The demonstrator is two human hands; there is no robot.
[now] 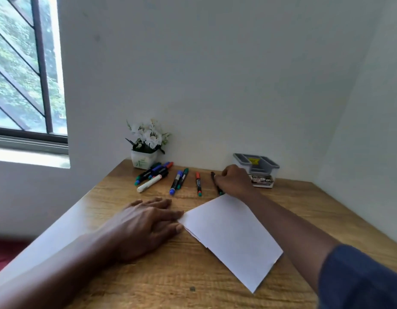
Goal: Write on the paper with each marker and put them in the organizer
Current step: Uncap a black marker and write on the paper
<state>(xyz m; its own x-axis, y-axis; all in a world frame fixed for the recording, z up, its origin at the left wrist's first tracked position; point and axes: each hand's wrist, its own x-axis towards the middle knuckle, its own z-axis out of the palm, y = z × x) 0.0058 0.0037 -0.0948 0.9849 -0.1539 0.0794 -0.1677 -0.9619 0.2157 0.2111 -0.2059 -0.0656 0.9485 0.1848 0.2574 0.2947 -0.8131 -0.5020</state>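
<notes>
Left hand [148,221]: flat, palm down on the wooden table [170,275], fingers straight and slightly spread, holding nothing. Fingertips touch the left corner of the paper [233,237].

Paper: white, with no writing visible, lying at a slant across the middle of the table. A second edge peeks out along its lower left side.

Right hand [234,181]: reached forward past the paper's far corner, knuckles up, fingers curled down round the dark marker [213,176]. The marker's middle is hidden under the hand. Its dark cap end shows beyond the fingers, and its green end shows just at the paper's far corner. Whether it is off the table: cannot tell. Blue sleeve [360,277] on the right upper arm.

Organizer [263,172]: grey divided tray set in a clear box, standing against the wall, just behind and to the right of the right hand. The nearest compartments are partly hidden by the hand.

Other markers, all lying on the table left of the dark one:
- red marker [198,184], near the dark one, with a green end toward the camera
- blue marker [175,182], with a green-capped marker [183,178] touching its right side
- white marker [149,183], further left
- pile of markers [154,171] behind the white one, just beside the flower pot [144,160]

Flower pot: white, holding white flowers, at the foot of the wall. Window [26,74] at far left.
</notes>
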